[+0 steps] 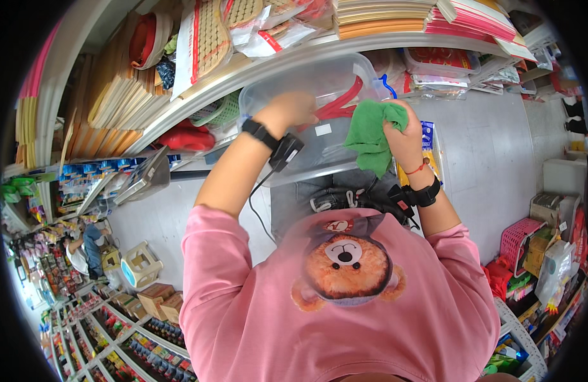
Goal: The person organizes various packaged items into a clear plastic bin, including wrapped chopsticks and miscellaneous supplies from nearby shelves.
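Observation:
A clear plastic storage box [308, 167] stands in front of me below the shelf, close to my lap. My left hand [294, 110], blurred, reaches into it beside a red strap-like item [339, 105]; whether the fingers hold that item cannot be told. A small white label [323, 129] shows in the box. My right hand [406, 138] grips a crumpled green cloth [373, 133], which hangs over the box's right side. A blue latch [388, 87] sticks up at the box's far right corner.
Overhead, a white shelf edge [294, 50] curves across, bearing packaged woven insoles [210, 43] and paper stacks [385, 16]. A red shiny item [186, 136] lies left of the box. Yellow-and-blue packets [428, 136] lie to the right. A plastic stool [142, 264] and a seated person [91, 248] are at left.

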Action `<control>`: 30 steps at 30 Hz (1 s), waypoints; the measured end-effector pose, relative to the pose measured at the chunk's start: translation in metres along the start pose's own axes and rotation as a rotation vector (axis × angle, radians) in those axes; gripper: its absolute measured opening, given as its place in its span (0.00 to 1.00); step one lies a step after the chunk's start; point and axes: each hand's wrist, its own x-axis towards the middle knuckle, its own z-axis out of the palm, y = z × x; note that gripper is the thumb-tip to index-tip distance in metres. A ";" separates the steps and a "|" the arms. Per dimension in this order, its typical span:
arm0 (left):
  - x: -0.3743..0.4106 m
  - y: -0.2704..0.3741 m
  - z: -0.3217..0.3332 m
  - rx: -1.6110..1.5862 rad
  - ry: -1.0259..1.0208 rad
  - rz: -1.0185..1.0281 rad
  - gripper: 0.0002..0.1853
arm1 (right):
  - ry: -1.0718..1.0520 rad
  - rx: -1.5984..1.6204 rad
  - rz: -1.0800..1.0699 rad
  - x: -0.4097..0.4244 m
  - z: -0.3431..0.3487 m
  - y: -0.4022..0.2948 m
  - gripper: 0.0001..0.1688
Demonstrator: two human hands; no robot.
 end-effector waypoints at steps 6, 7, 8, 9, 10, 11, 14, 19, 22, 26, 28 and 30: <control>0.042 -0.001 0.038 0.262 -0.062 -0.229 0.19 | 0.075 -0.034 -0.007 0.003 -0.001 0.007 0.20; 0.054 -0.010 0.051 0.312 -0.090 -0.250 0.15 | 0.050 -0.030 -0.010 0.004 0.001 0.005 0.20; 0.057 -0.007 0.045 0.319 -0.123 -0.213 0.14 | 0.047 -0.036 -0.002 0.004 0.000 0.006 0.20; 0.054 -0.002 0.047 0.312 -0.163 -0.171 0.13 | 0.036 -0.050 0.016 0.000 -0.003 0.007 0.20; 0.052 -0.014 0.054 0.259 -0.021 -0.075 0.13 | 0.028 -0.088 -0.015 0.000 -0.002 0.008 0.20; 0.049 -0.024 0.052 0.228 -0.006 -0.066 0.12 | 0.021 -0.090 -0.017 0.001 0.000 0.007 0.20; 0.041 -0.038 0.038 0.104 0.062 -0.088 0.12 | 0.022 -0.099 -0.004 0.002 0.002 0.005 0.20; 0.021 -0.049 0.035 0.195 0.018 -0.051 0.12 | 0.041 -0.122 0.010 0.001 0.002 0.008 0.19; 0.009 -0.020 0.025 0.304 -0.137 -0.170 0.13 | 0.028 -0.137 -0.003 0.001 0.002 0.004 0.19; 0.019 -0.037 0.039 0.195 -0.106 -0.189 0.14 | 0.007 -0.174 -0.023 0.003 0.006 -0.004 0.18; 0.015 -0.033 0.031 0.122 -0.030 -0.159 0.14 | 0.010 -0.165 -0.002 0.002 0.006 -0.008 0.18; 0.001 -0.023 0.019 0.110 0.047 -0.074 0.13 | 0.019 -0.179 0.000 0.002 0.004 -0.007 0.18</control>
